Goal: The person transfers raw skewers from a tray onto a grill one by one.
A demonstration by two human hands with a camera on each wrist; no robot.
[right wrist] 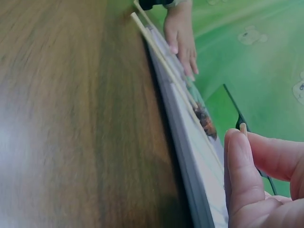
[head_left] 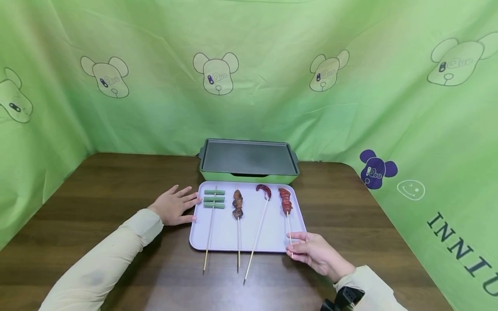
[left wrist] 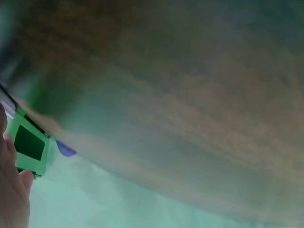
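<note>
A pale lilac tray (head_left: 225, 239) carries several skewers side by side, their sticks jutting past its near edge. My right hand (head_left: 315, 254) pinches the stick of the rightmost one, a red meat skewer (head_left: 285, 201); in the right wrist view the stick's end (right wrist: 243, 128) pokes out between thumb and finger. To its left are a skewer with a curled dark-red piece (head_left: 264, 190), a brown meat skewer (head_left: 237, 204) and a green vegetable skewer (head_left: 214, 199). At the tray's left edge my left hand (head_left: 177, 207) lies with fingers spread, fingertips touching the rim.
Right behind the tray stands a green tabletop grill (head_left: 250, 157) with a flat dark plate. The brown wooden table (head_left: 116, 185) ends at a green printed curtain (head_left: 155, 108) at the back and sides.
</note>
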